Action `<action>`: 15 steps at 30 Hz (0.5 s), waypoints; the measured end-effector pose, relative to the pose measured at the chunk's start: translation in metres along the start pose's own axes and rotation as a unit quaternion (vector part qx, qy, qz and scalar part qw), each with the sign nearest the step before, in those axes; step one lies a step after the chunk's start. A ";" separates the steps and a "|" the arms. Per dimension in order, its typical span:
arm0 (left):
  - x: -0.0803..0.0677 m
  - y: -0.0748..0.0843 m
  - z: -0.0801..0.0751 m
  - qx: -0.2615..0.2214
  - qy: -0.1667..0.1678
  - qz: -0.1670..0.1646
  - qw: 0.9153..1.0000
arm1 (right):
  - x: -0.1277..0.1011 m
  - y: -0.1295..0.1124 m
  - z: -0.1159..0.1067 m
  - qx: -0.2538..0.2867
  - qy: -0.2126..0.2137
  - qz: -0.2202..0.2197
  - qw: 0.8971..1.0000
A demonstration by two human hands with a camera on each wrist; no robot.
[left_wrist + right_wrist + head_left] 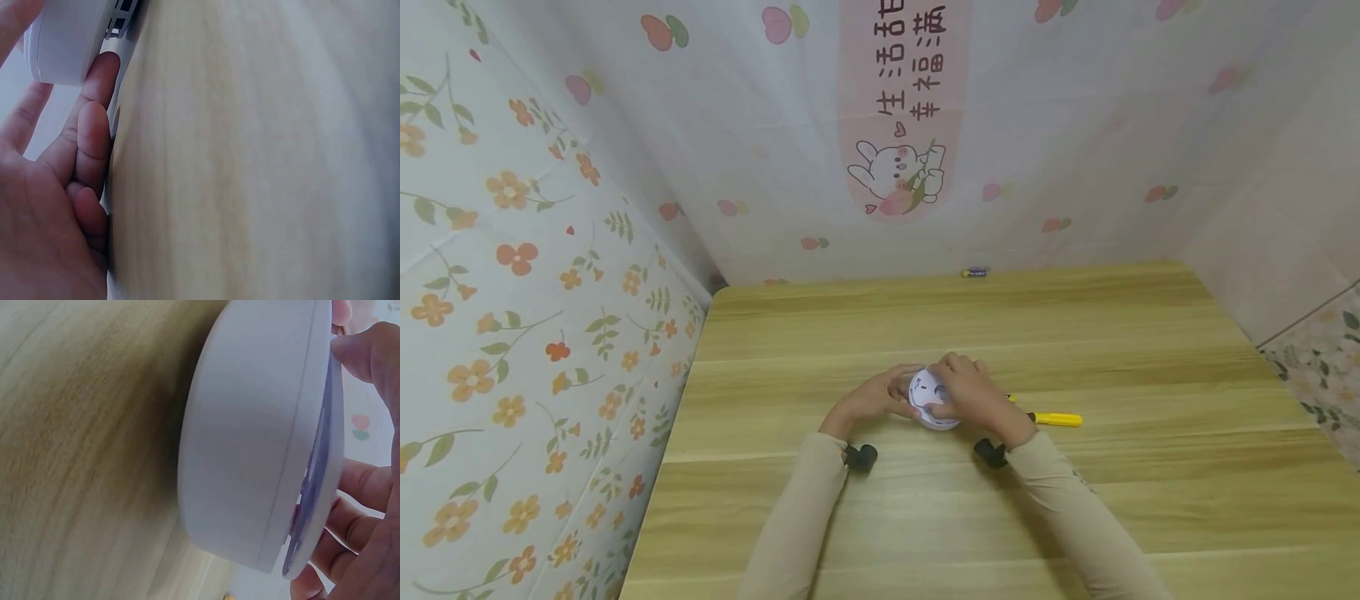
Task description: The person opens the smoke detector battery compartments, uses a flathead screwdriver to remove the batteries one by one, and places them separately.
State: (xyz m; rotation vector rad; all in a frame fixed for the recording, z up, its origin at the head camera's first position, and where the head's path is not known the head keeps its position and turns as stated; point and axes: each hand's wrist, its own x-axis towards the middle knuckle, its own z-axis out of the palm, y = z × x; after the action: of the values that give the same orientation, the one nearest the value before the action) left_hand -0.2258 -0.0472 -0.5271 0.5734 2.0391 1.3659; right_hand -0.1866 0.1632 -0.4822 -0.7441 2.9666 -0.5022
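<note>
A round white smoke alarm is on the wooden table between both hands. My left hand holds its left side. In the left wrist view, two fingers touch the side of the white body, near a slotted edge, while the other fingers rest beside the tabletop. My right hand grips the thin round base plate by its rim, thumb at one edge and fingers at the other. One side of the plate stands apart from the alarm's body, leaving a wedge-shaped gap. The plate's holes and slots face up.
Right of the hands lies a yellow-handled screwdriver, its shaft hidden by the right arm. A small yellow tip shows just behind that arm. Against the back curtain, at the table's far edge, lies a small battery. A flowered curtain hangs at left.
</note>
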 end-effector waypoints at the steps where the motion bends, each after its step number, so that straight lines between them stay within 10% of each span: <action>1: 0.000 0.000 0.000 0.001 0.000 0.001 1.000 | 0.000 0.000 0.000 -0.001 -0.001 0.000 1.000; 15: -0.001 0.000 0.000 -0.011 0.004 -0.004 1.000 | 0.001 -0.001 0.002 -0.001 -0.015 -0.001 1.000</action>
State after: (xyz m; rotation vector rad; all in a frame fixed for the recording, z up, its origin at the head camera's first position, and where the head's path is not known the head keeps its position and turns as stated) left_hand -0.2252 -0.0473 -0.5272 0.5504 2.0284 1.3856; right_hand -0.1866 0.1617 -0.4840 -0.7485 2.9384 -0.4850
